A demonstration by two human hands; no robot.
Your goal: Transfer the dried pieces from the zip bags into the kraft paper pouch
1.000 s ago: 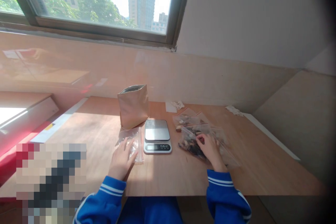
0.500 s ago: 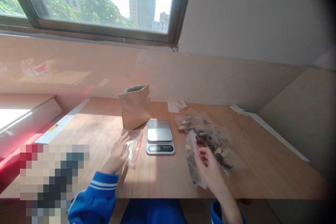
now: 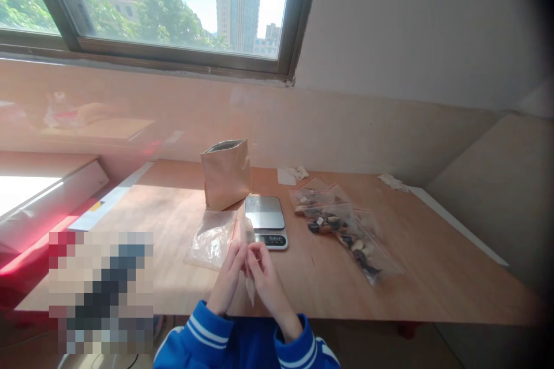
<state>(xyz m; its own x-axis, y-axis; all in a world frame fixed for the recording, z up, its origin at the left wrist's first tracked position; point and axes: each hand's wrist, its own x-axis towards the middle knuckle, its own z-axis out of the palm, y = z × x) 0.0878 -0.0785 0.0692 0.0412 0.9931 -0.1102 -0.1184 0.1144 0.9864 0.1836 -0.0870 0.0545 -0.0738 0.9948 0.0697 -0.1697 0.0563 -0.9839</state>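
In front of the kitchen scale [image 3: 265, 213], my left hand [image 3: 230, 270] and my right hand [image 3: 265, 275] meet, fingers pinched together on a clear zip bag [image 3: 250, 293]. The bag is seen nearly edge-on, and my fingers hide much of it along with what is inside. Left of my hands lies another clear zip bag [image 3: 211, 241] with a red strip, flat on the table. Part of the scale's display is covered by the held bag. Behind stands a brown paper pouch [image 3: 225, 177], its top gaping.
Several clear bags [image 3: 366, 239] holding dark and pale pieces lie heaped on the right of the wooden table [image 3: 433, 277]. White scraps [image 3: 298, 173] lie by the wall at the back. A window [image 3: 182, 11] is above.
My right hand has carried a zip bag from the heap at right to the middle. My left hand has left the flat bag and joined it, closing on the carried bag.
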